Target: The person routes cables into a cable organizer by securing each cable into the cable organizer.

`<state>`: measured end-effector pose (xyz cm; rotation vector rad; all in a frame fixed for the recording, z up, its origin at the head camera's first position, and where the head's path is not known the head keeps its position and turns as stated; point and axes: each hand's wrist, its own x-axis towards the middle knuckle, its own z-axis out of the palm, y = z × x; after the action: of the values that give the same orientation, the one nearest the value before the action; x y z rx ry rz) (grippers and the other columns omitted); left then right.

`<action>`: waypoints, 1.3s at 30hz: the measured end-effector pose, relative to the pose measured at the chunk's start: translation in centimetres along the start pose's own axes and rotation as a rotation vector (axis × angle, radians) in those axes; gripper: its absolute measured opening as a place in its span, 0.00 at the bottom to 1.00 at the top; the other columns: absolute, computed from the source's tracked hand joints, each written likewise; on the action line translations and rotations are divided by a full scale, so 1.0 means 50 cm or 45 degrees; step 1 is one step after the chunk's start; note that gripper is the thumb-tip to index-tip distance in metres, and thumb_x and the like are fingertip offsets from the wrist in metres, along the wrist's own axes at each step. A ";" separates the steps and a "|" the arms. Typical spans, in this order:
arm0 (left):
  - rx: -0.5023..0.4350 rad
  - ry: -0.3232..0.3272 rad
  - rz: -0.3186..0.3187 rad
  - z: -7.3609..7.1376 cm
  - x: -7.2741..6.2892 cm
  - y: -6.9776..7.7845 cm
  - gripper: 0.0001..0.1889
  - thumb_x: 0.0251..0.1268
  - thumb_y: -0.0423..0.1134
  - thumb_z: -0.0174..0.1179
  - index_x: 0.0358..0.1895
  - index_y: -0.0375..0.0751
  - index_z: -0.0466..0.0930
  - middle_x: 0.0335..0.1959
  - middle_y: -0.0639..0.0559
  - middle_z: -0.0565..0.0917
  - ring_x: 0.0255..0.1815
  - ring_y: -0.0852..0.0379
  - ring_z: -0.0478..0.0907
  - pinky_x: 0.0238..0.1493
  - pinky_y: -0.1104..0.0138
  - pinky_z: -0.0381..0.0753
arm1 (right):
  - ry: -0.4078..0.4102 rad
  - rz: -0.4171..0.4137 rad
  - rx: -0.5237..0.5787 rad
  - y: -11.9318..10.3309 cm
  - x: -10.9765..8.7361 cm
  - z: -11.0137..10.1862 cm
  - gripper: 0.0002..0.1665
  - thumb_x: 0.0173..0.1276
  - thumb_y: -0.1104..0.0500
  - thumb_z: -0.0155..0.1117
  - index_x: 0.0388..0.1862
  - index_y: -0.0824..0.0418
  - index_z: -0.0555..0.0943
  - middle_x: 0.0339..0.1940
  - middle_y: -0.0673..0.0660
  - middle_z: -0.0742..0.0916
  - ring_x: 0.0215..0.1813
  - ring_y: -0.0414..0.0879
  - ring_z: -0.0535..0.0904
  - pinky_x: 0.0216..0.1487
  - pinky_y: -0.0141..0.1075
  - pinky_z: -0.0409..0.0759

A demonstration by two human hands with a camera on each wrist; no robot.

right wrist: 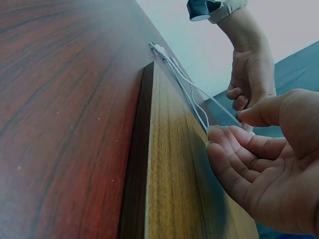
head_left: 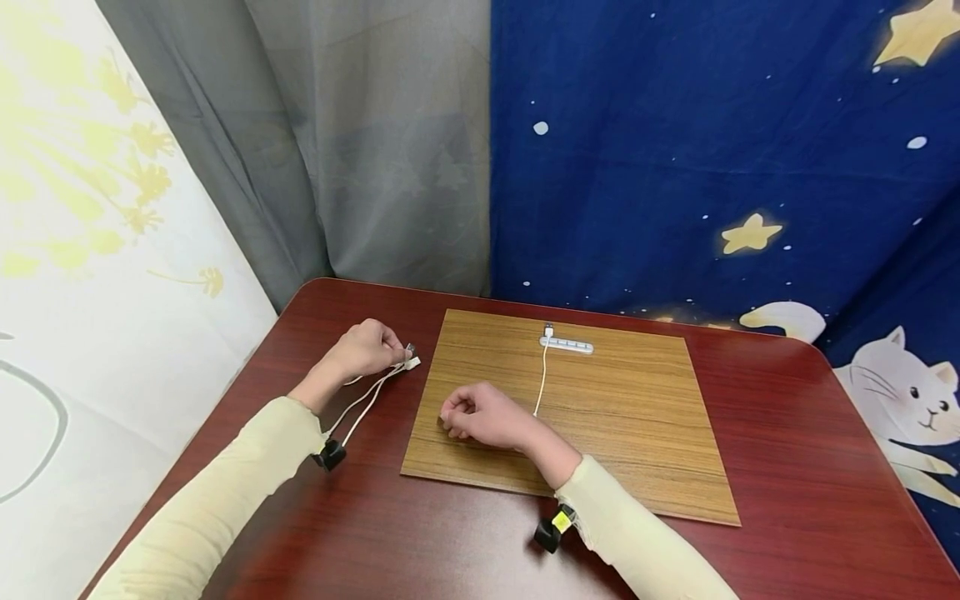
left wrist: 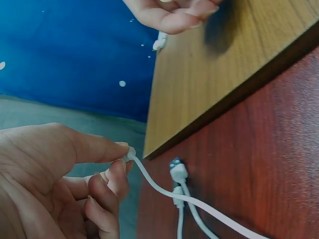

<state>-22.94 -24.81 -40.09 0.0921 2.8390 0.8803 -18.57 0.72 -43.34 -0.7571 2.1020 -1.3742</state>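
My left hand (head_left: 367, 348) is above the table's left part. Its thumb and finger pinch the white end of a cable (left wrist: 199, 203), which trails away to the lower right in the left wrist view; the tip is mostly hidden. Just below lie more white cables, with a USB plug (left wrist: 178, 172) in sight. Over the wooden board's left side hovers my right hand (head_left: 483, 415), fingers loosely curled and holding nothing. At the board's far edge, a white cable (head_left: 543, 375) with a USB plug (head_left: 549, 332) sits at the left end of a slotted white cable holder (head_left: 573, 347).
The wood-grain board (head_left: 637, 425) lies on a dark red table (head_left: 795, 433), its raised edge facing me. Grey (head_left: 405, 167) and blue curtains (head_left: 637, 167) hang behind the table. A pale printed cloth (head_left: 112, 275) is at the left.
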 end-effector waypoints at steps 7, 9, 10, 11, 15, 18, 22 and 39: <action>-0.045 0.030 0.036 -0.022 -0.006 0.009 0.11 0.63 0.44 0.65 0.31 0.40 0.88 0.24 0.55 0.82 0.26 0.55 0.74 0.29 0.62 0.71 | 0.002 -0.012 0.004 0.000 0.010 -0.002 0.08 0.74 0.67 0.59 0.42 0.73 0.83 0.29 0.57 0.86 0.34 0.52 0.84 0.35 0.41 0.82; -0.066 0.044 0.053 -0.028 -0.008 0.013 0.10 0.63 0.43 0.65 0.28 0.40 0.87 0.22 0.56 0.81 0.25 0.56 0.73 0.28 0.63 0.70 | 0.002 -0.023 -0.003 0.001 0.015 -0.003 0.08 0.74 0.67 0.59 0.42 0.73 0.83 0.29 0.56 0.86 0.33 0.51 0.84 0.35 0.41 0.82; -0.076 0.050 0.055 -0.030 -0.009 0.015 0.11 0.63 0.42 0.65 0.27 0.40 0.86 0.21 0.55 0.80 0.24 0.56 0.73 0.27 0.63 0.69 | 0.003 -0.027 -0.006 0.001 0.017 -0.003 0.08 0.74 0.67 0.59 0.42 0.72 0.83 0.29 0.56 0.86 0.33 0.51 0.84 0.35 0.41 0.82; -0.081 0.054 0.061 -0.033 -0.009 0.017 0.11 0.64 0.42 0.64 0.27 0.40 0.86 0.20 0.55 0.80 0.23 0.56 0.72 0.27 0.63 0.69 | 0.003 -0.029 -0.009 0.001 0.019 -0.003 0.08 0.74 0.67 0.59 0.41 0.72 0.83 0.29 0.56 0.86 0.33 0.50 0.84 0.35 0.41 0.82; -0.103 0.072 0.074 -0.041 -0.009 0.021 0.12 0.65 0.43 0.65 0.28 0.39 0.87 0.22 0.52 0.82 0.24 0.55 0.73 0.26 0.63 0.68 | 0.008 -0.016 -0.021 -0.003 0.025 -0.002 0.08 0.75 0.67 0.59 0.41 0.72 0.83 0.30 0.59 0.87 0.33 0.49 0.83 0.36 0.42 0.83; -0.131 0.080 0.083 -0.049 -0.008 0.024 0.11 0.65 0.43 0.65 0.30 0.39 0.87 0.25 0.49 0.84 0.24 0.55 0.72 0.26 0.62 0.68 | 0.015 -0.001 -0.037 -0.005 0.029 0.000 0.08 0.75 0.67 0.59 0.40 0.72 0.83 0.31 0.60 0.87 0.33 0.47 0.83 0.34 0.39 0.82; -0.171 0.089 0.095 -0.060 -0.009 0.031 0.10 0.66 0.43 0.66 0.33 0.39 0.88 0.28 0.48 0.85 0.25 0.55 0.71 0.27 0.62 0.69 | 0.032 -0.004 -0.060 -0.003 0.035 0.001 0.08 0.75 0.67 0.60 0.40 0.71 0.84 0.31 0.59 0.87 0.33 0.46 0.82 0.32 0.34 0.80; -0.281 0.168 0.149 -0.099 -0.024 0.069 0.11 0.68 0.44 0.65 0.34 0.39 0.88 0.32 0.51 0.85 0.30 0.52 0.70 0.29 0.62 0.68 | 0.102 -0.112 -0.133 -0.004 0.060 0.013 0.04 0.73 0.64 0.65 0.37 0.63 0.84 0.26 0.50 0.84 0.29 0.45 0.82 0.29 0.32 0.78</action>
<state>-22.62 -24.83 -33.95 0.1793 2.8569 1.2620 -20.23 -1.82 -43.74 -0.8589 2.2410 -1.3697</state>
